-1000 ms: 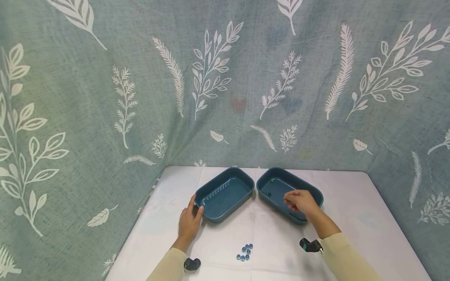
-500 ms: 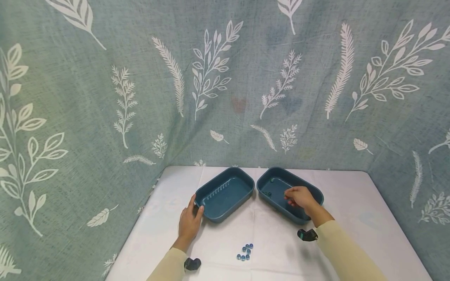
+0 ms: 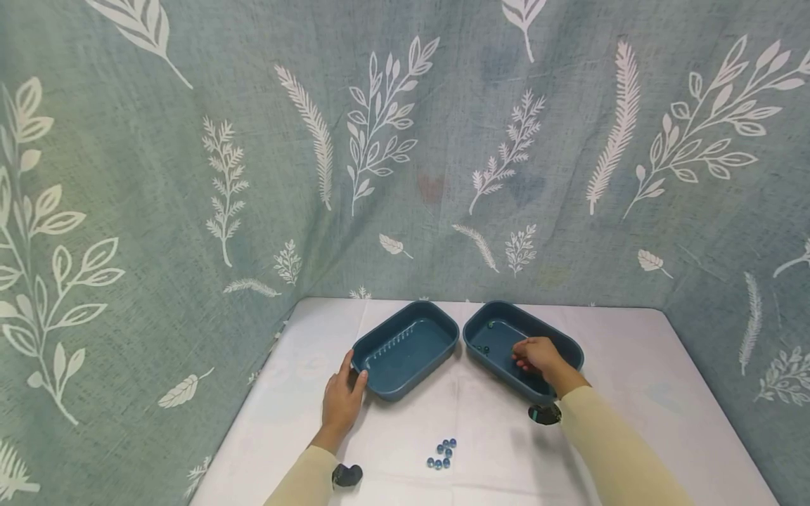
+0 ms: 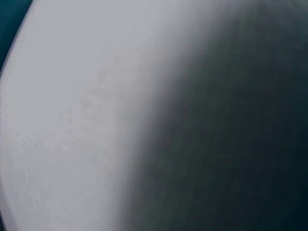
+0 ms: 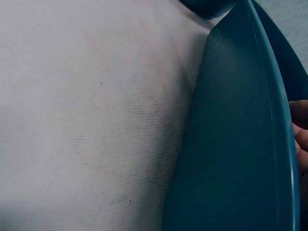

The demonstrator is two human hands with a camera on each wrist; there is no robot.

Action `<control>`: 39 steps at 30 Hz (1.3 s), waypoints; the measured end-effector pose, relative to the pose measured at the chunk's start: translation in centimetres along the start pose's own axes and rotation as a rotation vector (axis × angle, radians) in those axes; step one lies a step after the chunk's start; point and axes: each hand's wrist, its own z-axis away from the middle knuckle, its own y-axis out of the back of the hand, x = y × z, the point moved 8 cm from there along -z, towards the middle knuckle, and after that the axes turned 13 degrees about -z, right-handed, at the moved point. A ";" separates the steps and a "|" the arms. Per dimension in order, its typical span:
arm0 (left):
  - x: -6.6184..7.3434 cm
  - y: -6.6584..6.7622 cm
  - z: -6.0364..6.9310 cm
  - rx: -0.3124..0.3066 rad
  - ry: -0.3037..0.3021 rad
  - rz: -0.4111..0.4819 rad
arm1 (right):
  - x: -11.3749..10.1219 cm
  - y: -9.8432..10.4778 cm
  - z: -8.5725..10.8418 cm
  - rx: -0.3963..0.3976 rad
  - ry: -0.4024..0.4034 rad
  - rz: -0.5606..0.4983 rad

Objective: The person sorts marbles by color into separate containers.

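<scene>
Two teal trays stand on the white cloth. My left hand point(image 3: 342, 402) touches the near left corner of the left tray point(image 3: 405, 383), fingers extended. In the left wrist view only a sliver of teal point(image 4: 8, 24), white cloth and a dark blur appear. My right hand point(image 3: 543, 360) reaches down inside the right tray point(image 3: 476, 320), fingers curled, over its near right part. Whether they pinch anything is hidden. Several small green marbles point(image 3: 486, 349) lie toward that tray's left end. In the right wrist view, the tray's outer wall point(image 5: 231, 134) covers most of my fingers point(image 5: 301, 137).
Several blue glass marbles point(image 3: 439, 450) lie loose on the cloth point(image 3: 493, 457) in front of the trays. Behind the table hangs a grey-green curtain point(image 3: 443, 154) with white leaf prints, which also closes off both sides.
My right hand has sunk lower into the right tray, its forearm shifting forward and slightly left. My left hand, the trays and the blue marbles look unmoved.
</scene>
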 end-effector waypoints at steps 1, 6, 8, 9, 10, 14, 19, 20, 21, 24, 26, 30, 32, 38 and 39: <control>0.0 0.0 0.0 -0.006 -0.001 0.000 | 0.1 0.0 -0.1 0.002 -0.003 -0.003; -0.2 -0.1 0.0 -0.015 -0.004 -0.002 | 0.3 0.0 -0.7 -0.001 -0.009 -0.011; -0.1 0.0 0.0 -0.008 -0.010 -0.003 | 0.4 0.0 -0.8 -0.001 -0.014 -0.012; 0.0 0.1 0.0 -0.003 -0.012 -0.002 | 0.5 0.0 -0.9 -0.002 -0.017 -0.014; 0.0 0.1 0.0 0.000 -0.013 -0.004 | 0.6 0.0 -1.0 -0.001 -0.020 -0.015; 0.1 0.2 0.0 0.002 -0.015 -0.011 | 0.8 -0.1 -1.2 -0.005 -0.038 -0.022; 0.1 0.2 -0.1 0.014 -0.019 -0.012 | 1.1 -0.3 -1.5 -0.016 -0.050 -0.033; 0.0 0.2 -0.1 0.014 -0.019 -0.011 | 1.2 -0.3 -1.5 -0.015 -0.051 -0.034; 0.0 0.2 -0.1 0.013 -0.017 -0.011 | 1.2 -0.4 -1.6 -0.016 -0.051 -0.036; 0.0 0.1 0.0 -0.002 -0.008 -0.008 | 1.4 -0.4 -1.7 -0.011 -0.055 -0.033; 0.0 0.1 0.0 -0.012 -0.002 -0.004 | 1.5 -0.5 -1.8 -0.007 -0.058 -0.022; 0.0 -0.1 0.1 -0.018 -0.005 -0.016 | 1.5 -0.6 -1.9 0.009 -0.062 0.001; 0.0 -0.1 0.0 -0.014 -0.008 -0.017 | 1.5 -0.6 -2.0 0.018 -0.063 0.012; -0.1 0.0 0.0 0.000 -0.009 -0.004 | 1.4 -0.8 -2.1 0.039 -0.055 0.001; -0.1 0.0 0.0 0.003 -0.008 -0.002 | 1.4 -0.8 -2.1 0.042 -0.051 -0.002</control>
